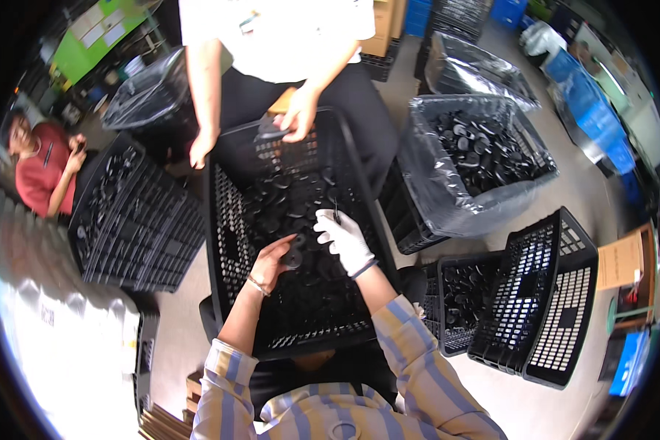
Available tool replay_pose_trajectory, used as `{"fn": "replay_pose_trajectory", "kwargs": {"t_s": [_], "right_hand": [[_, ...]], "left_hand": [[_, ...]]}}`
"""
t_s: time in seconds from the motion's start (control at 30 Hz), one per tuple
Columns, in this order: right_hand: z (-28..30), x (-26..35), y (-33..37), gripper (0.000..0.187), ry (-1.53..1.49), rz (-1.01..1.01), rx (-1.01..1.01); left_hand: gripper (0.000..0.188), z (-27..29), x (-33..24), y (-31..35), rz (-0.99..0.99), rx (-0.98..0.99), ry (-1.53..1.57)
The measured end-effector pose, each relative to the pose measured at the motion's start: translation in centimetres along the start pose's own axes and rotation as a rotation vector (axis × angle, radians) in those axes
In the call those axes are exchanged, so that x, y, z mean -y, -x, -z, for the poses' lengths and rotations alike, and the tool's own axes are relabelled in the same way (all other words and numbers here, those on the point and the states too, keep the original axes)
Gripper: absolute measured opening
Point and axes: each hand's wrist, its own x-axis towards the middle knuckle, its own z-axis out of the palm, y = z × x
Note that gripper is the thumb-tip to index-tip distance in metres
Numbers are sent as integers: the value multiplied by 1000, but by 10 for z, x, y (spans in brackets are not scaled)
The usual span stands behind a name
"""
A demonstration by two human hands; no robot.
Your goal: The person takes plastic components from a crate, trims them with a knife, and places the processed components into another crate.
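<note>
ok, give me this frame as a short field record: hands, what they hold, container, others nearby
left hand: bare, holds a round black disc part
right hand: white glove, pinches a thin dark tool
container: black perforated crate of black disc parts
co-worker: two bare hands on the crate's far rim
right side: bag-lined bin of similar parts

A factory sorting floor: black plastic crates packed with small black round parts, bag-lined bins, stacked blue crates, cardboard boxes, and workers on bare concrete.
</note>
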Motion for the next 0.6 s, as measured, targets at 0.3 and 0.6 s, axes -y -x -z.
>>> {"fn": "replay_pose_trajectory", "kwargs": {"t_s": [0.3, 0.6], "right_hand": [[-15, -9, 20, 22, 564, 55, 455], [-13, -15, 13, 22, 439, 160, 109]], "left_hand": [[7, -13, -7, 27, -196, -84, 185], [22, -15, -8, 24, -302, -108, 362]]}}
